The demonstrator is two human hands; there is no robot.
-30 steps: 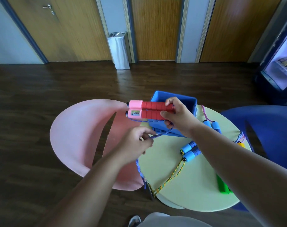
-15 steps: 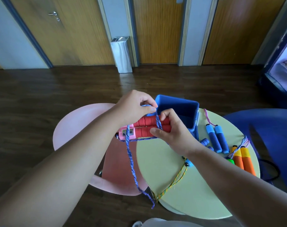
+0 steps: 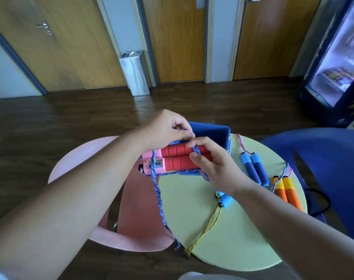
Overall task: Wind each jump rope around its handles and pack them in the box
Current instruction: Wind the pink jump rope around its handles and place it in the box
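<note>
Red-and-pink handles, the pair side by side, held off the tabletop by the right grip: fingers curled round the red foam end, thumb on the front; left grip just above them, pinching the blue cord between thumb and fingertips; cord crosses the handles at the pink end and again by the right thumb, so I'd call it a couple of turns in; long loose tail hangs below the left grip past the tabletop edge, so plenty left to wind; blue box directly behind both grips, no rope in the part of its inside that shows; my read: none packed, first rope in progress. Count: four handle pairs in view; one in the grips, one dark-blue pair right of the right grip, one orange pair further right, one light-blue pair under the right wrist with a yellow-green cord trailing toward the person; those three look unwound; one box; two chairs, pink chair under the left arm, blue chair beyond the orange pair.
</note>
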